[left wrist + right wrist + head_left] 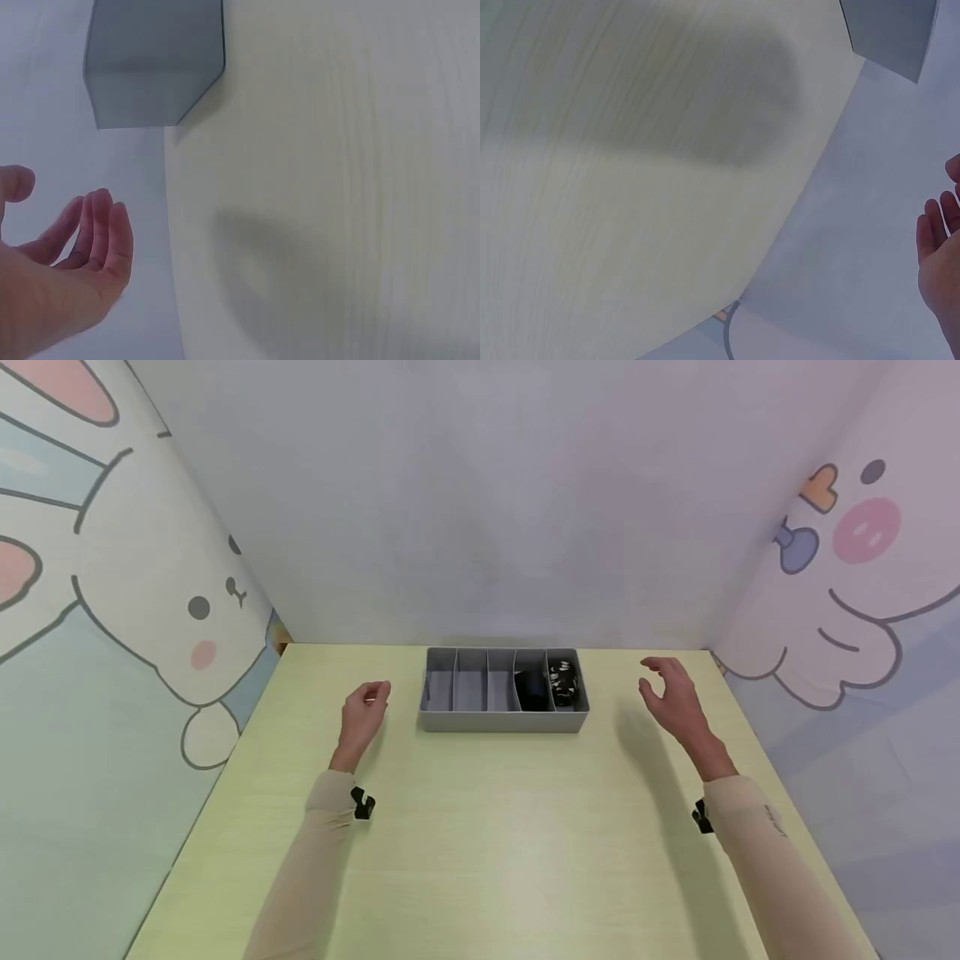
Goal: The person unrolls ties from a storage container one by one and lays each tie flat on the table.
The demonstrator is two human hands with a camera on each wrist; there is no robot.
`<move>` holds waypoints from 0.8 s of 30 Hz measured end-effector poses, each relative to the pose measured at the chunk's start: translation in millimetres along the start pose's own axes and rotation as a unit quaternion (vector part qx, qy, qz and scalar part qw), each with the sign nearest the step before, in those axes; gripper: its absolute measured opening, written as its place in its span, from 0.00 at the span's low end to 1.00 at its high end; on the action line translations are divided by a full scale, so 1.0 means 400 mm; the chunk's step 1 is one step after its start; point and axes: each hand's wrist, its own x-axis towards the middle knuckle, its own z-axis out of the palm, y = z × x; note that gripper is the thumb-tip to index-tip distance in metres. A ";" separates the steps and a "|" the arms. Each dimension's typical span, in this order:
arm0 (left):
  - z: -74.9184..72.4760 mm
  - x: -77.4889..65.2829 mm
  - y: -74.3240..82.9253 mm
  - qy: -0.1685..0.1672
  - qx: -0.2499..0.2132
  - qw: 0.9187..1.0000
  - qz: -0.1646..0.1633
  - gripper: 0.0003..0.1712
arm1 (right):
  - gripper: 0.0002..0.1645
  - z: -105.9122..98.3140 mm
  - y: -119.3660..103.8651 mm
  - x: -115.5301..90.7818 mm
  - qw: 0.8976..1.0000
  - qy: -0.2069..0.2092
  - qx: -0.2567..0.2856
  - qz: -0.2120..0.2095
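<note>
A light-grey plastic rectangular box point(502, 722) with upright dividers stood near the far edge of a pale yellow wood-grain table point(510, 827), its long side running along the plain whitish back wall point(480, 510). In front of it the open tabletop ran down to the bottom of the head view, leaving wide room between the two forearms. The bare left hand point(363, 717) was held between the box's left end and the table's left edge, apart from both; the bare right hand point(677, 700) was held between the box's right end and the right edge, with a wider gap to the box.

Both hands were unclenched and held nothing: the left's fingers curved loosely with the thumb apart from them, the right's bent slightly, thumb spread.

Four dividers made five compartments. The fourth from the left held one dark, soft-looking item point(532, 691), the fifth one black item with white markings point(563, 683); the grey floors of the other three showed. Two beige sleeves point(296, 877), two small black wrist pieces point(363, 803) and two cartoon-printed side walls point(866, 531) were visible.
</note>
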 end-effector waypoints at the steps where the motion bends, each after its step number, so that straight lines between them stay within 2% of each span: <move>1: 0.003 0.001 0.003 -0.002 -0.013 1.000 -0.005 0.32 | 0.18 0.003 -0.001 0.003 1.000 0.001 0.002 0.000; 5: 0.019 0.002 0.017 -0.015 -0.064 0.998 -0.021 0.32 | 0.18 0.011 -0.011 0.014 1.000 0.002 0.007 0.000; 9: 0.036 0.004 0.024 -0.019 -0.095 0.995 -0.028 0.30 | 0.17 0.021 -0.028 0.027 1.000 0.006 0.018 -0.006; 16: 0.058 0.005 0.032 -0.022 -0.119 0.992 -0.032 0.27 | 0.17 0.043 -0.044 0.043 0.999 0.012 0.040 -0.029; 24: 0.078 0.004 0.038 -0.015 -0.128 0.991 -0.037 0.26 | 0.17 0.063 -0.065 0.059 0.998 0.012 0.055 -0.021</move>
